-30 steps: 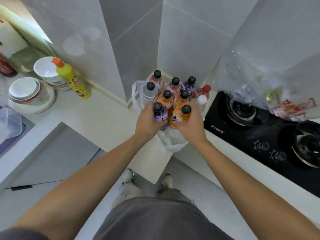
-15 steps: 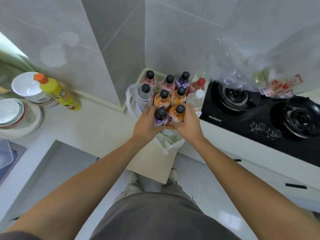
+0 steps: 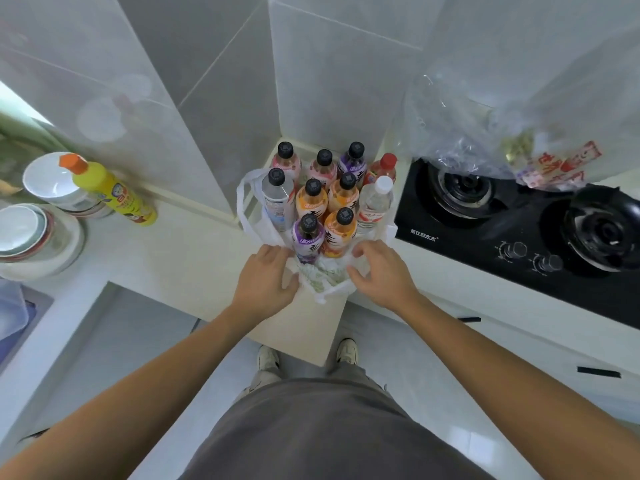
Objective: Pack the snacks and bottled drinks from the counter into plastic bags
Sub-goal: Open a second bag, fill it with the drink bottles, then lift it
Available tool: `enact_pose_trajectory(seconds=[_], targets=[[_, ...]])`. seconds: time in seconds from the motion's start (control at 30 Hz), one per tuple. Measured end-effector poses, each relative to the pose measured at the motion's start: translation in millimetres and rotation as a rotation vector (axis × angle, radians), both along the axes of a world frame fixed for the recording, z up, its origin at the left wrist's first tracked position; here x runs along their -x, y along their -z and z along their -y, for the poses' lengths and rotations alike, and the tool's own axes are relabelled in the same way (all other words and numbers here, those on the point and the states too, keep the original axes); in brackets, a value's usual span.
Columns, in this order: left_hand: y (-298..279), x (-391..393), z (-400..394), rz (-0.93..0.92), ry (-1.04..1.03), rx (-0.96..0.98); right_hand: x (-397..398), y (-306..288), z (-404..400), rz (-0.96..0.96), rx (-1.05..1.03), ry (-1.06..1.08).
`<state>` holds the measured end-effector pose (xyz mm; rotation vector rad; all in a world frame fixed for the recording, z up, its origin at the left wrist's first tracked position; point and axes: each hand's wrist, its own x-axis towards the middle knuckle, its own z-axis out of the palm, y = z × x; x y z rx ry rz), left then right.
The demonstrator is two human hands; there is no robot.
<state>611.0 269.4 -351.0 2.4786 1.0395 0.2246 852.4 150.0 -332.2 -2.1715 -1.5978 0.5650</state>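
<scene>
Several bottled drinks stand upright in the counter corner, most of them inside a white plastic bag. At the front are a purple bottle and an orange bottle. My left hand and my right hand are at the bag's near rim, fingers curled on the white plastic either side of the crumpled front edge. A red-capped bottle and a white-capped water bottle stand at the right. A clear bag with snacks lies over the stove.
A black gas stove fills the counter to the right. A yellow detergent bottle and stacked bowls stand at the left, by a sink edge. The counter's front edge is just below my hands.
Both hands have let go of the purple and orange bottles, which now stand in the bag, and have dropped to the bag's near rim. The camera view shifted slightly.
</scene>
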Motion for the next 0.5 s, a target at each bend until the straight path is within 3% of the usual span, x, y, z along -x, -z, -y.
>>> enact_pose_trajectory(seconds=[0.1, 0.17, 0.33, 0.5], targets=[[12, 11, 7, -0.135, 0.244, -0.076, -11, 12, 11, 0.119, 0.084, -0.272], [17, 11, 6, -0.181, 0.261, -0.106, -19, 19, 10, 0.189, 0.119, -0.361], [14, 1, -6, -0.164, 0.194, -0.255, -35, 14, 3, 0.256, 0.052, -0.359], [-24, -2, -26, 0.028, 0.175, -0.347, -46, -16, -8, 0.247, -0.175, -0.314]])
